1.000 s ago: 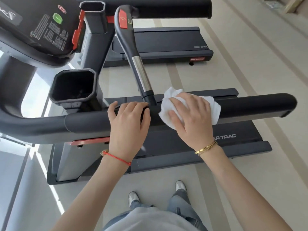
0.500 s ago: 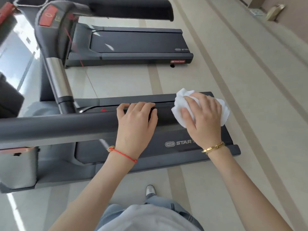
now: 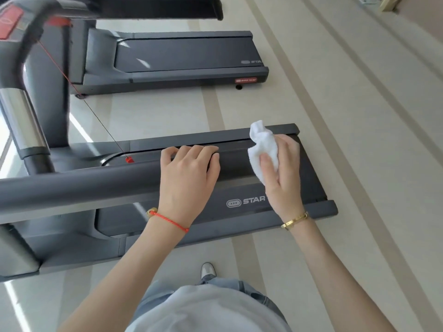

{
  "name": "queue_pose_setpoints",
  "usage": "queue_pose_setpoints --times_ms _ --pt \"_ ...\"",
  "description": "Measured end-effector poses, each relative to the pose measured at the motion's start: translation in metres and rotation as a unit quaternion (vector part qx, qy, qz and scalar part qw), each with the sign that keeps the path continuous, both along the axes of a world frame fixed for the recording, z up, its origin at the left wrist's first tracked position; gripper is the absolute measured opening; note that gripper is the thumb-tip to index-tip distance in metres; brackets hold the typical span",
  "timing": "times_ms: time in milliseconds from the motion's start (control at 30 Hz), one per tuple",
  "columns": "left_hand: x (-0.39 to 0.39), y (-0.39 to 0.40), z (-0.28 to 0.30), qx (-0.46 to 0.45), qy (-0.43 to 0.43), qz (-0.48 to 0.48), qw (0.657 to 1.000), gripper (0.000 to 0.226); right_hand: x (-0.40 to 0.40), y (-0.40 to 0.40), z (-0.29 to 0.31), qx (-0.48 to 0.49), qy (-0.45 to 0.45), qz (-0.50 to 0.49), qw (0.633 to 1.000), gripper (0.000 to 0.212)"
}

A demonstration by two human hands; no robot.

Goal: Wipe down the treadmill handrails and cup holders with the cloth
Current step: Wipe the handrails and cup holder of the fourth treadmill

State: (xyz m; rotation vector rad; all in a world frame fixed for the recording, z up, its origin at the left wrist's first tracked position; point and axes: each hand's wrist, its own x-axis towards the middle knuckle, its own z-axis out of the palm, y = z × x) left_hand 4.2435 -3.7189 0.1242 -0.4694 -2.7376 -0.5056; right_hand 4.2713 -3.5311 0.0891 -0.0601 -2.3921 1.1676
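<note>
The near dark grey handrail (image 3: 96, 185) runs from the left edge toward the middle of the head view. My left hand (image 3: 189, 178), with a red string bracelet, lies on top of it, fingers curled over the far side. Just right of it, at the rail's free end, my right hand (image 3: 285, 178) grips a bunched white cloth (image 3: 263, 147) against the rail. The rail's tip is hidden behind cloth and hand. No cup holder is in view.
Below the rail lies this treadmill's belt deck (image 3: 239, 219). An upright with a chrome section (image 3: 21, 121) rises at the left, and a red safety clip (image 3: 129, 160) hangs on a cord. A second treadmill (image 3: 187, 53) stands farther off. My shoe (image 3: 208, 269) is on the pale floor.
Both hands have slid right along the rail toward its free end. The cloth, spread flat a second ago, is now bunched in my right hand. The cup holders have left the view.
</note>
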Motion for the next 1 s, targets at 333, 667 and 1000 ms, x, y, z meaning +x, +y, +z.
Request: queue_pose_setpoints --times_ms 333,667,1000 --pt "0.0 0.0 -0.001 0.001 0.014 -0.006 1.0 0.033 -0.027 0.022 0.018 -0.163 -0.192 0.006 0.968 0.027" --pt "0.0 -0.01 -0.003 0.061 0.014 -0.011 0.998 0.022 -0.017 -0.034 0.028 0.337 0.01 0.046 0.94 0.032" --pt "0.004 -0.098 -0.005 0.056 0.02 0.05 0.997 0.022 -0.037 -0.114 0.036 0.41 -0.021 0.112 0.905 0.042"
